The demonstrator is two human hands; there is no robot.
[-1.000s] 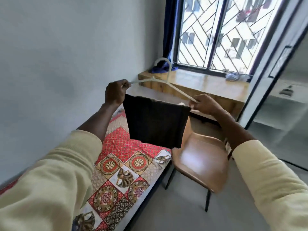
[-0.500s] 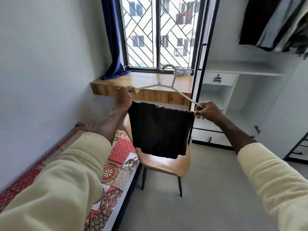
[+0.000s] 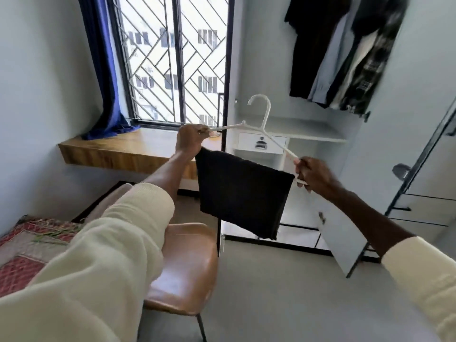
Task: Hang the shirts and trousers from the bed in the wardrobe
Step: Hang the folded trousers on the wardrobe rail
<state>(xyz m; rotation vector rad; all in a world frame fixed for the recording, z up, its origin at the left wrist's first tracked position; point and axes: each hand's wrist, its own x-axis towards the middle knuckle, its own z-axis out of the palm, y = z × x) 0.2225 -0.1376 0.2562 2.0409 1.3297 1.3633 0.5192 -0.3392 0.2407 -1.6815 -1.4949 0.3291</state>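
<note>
The open wardrobe [image 3: 345,134] stands at the far right, clothes [image 3: 345,50] already hanging high inside. Folded dark trousers [image 3: 243,196] drape over the bar of a white hanger [image 3: 261,127], held level in front of it so they cannot slide off. The left hand [image 3: 191,140] grips one end of the hanger and the right hand [image 3: 312,175] pinches the other, keeping the hook upright, probably for the rail.

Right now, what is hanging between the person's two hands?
In the head view, a white hanger spans from the left hand to the right hand, with folded dark trousers draped over its bar.
</note>
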